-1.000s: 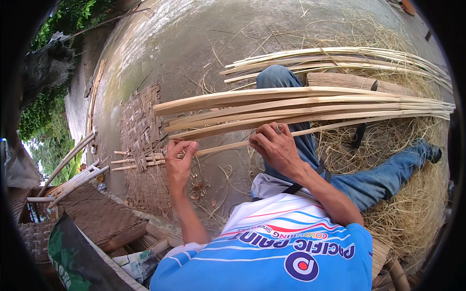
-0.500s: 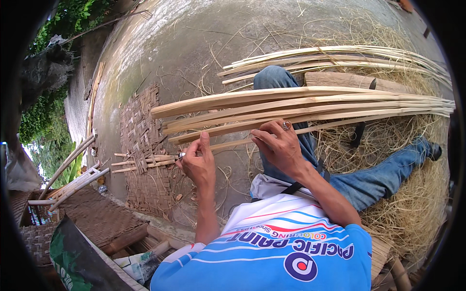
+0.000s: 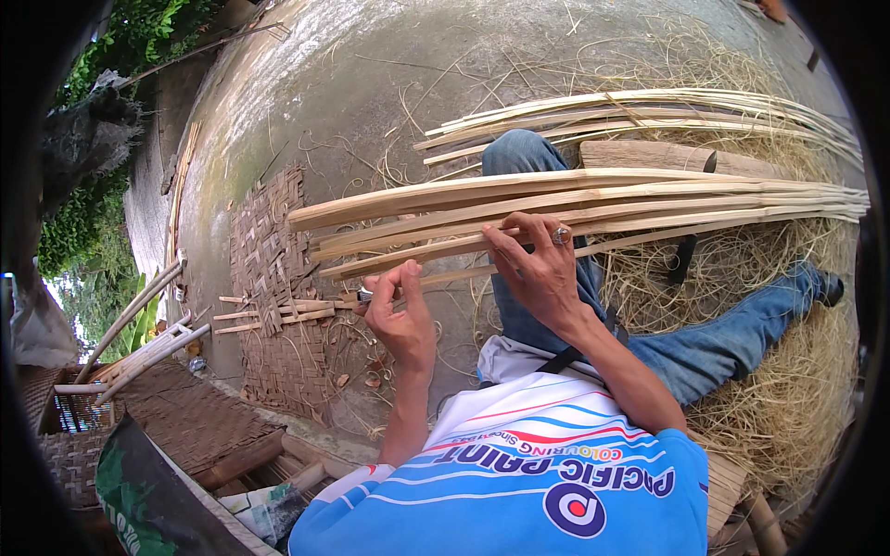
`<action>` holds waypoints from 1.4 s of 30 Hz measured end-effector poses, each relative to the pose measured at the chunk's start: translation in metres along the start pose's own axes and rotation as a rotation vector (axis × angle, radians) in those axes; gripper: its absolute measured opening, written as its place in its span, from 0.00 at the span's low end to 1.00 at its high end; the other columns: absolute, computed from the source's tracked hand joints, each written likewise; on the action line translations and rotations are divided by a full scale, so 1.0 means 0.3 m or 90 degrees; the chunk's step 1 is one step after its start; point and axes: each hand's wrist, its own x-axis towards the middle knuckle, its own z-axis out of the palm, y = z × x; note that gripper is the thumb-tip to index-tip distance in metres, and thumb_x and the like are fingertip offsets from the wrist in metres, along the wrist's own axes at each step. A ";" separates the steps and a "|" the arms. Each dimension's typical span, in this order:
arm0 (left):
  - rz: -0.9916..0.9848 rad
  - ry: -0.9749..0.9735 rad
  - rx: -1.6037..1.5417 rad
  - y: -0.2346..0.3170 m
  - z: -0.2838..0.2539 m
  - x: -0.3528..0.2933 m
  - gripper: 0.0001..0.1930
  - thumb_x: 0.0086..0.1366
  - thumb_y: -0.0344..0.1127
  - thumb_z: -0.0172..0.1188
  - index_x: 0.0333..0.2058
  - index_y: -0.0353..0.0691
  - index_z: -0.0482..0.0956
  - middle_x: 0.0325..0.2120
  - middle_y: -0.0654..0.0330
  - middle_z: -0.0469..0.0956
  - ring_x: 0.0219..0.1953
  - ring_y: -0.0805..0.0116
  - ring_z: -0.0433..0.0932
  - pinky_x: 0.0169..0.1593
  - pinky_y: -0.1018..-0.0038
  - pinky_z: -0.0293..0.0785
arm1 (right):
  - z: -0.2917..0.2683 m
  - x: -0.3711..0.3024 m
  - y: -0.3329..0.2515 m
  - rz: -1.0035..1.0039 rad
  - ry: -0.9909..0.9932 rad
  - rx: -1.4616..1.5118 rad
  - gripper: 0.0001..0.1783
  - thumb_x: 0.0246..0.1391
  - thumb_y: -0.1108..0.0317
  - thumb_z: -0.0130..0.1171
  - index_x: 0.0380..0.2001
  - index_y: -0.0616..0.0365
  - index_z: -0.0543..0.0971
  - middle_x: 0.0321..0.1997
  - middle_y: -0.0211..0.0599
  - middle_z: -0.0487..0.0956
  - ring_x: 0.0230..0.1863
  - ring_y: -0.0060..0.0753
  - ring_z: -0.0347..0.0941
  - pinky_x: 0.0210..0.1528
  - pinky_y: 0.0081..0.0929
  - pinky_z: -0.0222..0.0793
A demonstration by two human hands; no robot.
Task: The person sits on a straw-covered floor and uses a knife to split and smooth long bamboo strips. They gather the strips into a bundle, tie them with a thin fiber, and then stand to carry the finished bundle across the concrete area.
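A fan of long pale bamboo strips [image 3: 417, 199] crosses in front of me, spread at the left and drawn together at the far right. My left hand [image 3: 400, 313] is closed in a pinch at the left end of the nearest, thinnest strip [image 3: 459, 274]; the fingers partly cover that end. Farther right, my right hand [image 3: 540, 267] has its thumb and fingers bent around the lower strips, pinching one bamboo strip [image 3: 399, 258] just above the thin one. A ring shows on each hand. My bent knee in jeans is under the strips.
A worn woven mat [image 3: 264, 222] lies left, with several short sticks [image 3: 287, 315] on it. Beyond the fan is another bundle of strips [image 3: 649, 116] beside a thick wooden piece [image 3: 640, 154]. Fine shavings [image 3: 788, 389] heap up on the right. A woven panel [image 3: 185, 408] stands lower left.
My left hand has moved a little right and nearer the right hand, still at the thin strip. My right hand has shifted slightly up, its fingers now over the strip above.
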 end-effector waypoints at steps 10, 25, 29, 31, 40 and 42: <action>0.050 0.109 0.283 -0.192 -0.202 0.254 0.14 0.72 0.44 0.59 0.46 0.42 0.84 0.40 0.59 0.80 0.46 0.61 0.71 0.57 0.59 0.62 | 0.009 -0.004 0.022 0.003 -0.020 0.009 0.20 0.48 0.70 0.69 0.47 0.45 0.82 0.44 0.27 0.75 0.46 0.33 0.72 0.49 0.36 0.62; 0.051 0.147 0.142 -0.307 -0.110 0.209 0.09 0.64 0.44 0.69 0.40 0.51 0.90 0.57 0.62 0.72 0.61 0.59 0.63 0.65 0.59 0.57 | 0.006 0.001 0.029 0.000 -0.030 0.034 0.22 0.46 0.74 0.66 0.47 0.46 0.83 0.45 0.28 0.75 0.45 0.34 0.72 0.50 0.36 0.63; 0.104 0.170 0.250 -0.245 -0.098 0.189 0.07 0.63 0.41 0.69 0.37 0.51 0.91 0.52 0.65 0.73 0.58 0.61 0.62 0.64 0.59 0.55 | 0.010 -0.005 0.043 0.004 -0.043 0.049 0.22 0.46 0.74 0.66 0.47 0.46 0.83 0.45 0.28 0.75 0.45 0.34 0.72 0.50 0.36 0.63; 0.115 0.165 0.226 -0.171 -0.079 0.170 0.07 0.63 0.41 0.69 0.38 0.50 0.90 0.49 0.65 0.75 0.56 0.61 0.64 0.63 0.59 0.58 | 0.016 -0.012 0.050 0.007 -0.039 0.056 0.22 0.46 0.74 0.65 0.47 0.46 0.83 0.45 0.28 0.75 0.45 0.34 0.72 0.49 0.36 0.62; 0.225 0.166 0.303 -0.131 0.006 0.246 0.07 0.59 0.38 0.73 0.37 0.52 0.90 0.48 0.64 0.72 0.55 0.58 0.61 0.58 0.59 0.59 | 0.012 -0.019 0.047 0.002 -0.053 0.053 0.24 0.46 0.73 0.66 0.49 0.43 0.82 0.48 0.28 0.75 0.48 0.34 0.71 0.50 0.35 0.62; 0.244 0.178 0.299 -0.150 0.011 0.247 0.07 0.58 0.38 0.73 0.36 0.52 0.89 0.48 0.63 0.71 0.54 0.57 0.60 0.57 0.59 0.60 | 0.015 -0.028 0.045 -0.005 -0.045 0.042 0.27 0.46 0.74 0.66 0.52 0.43 0.81 0.48 0.28 0.74 0.47 0.32 0.71 0.49 0.33 0.61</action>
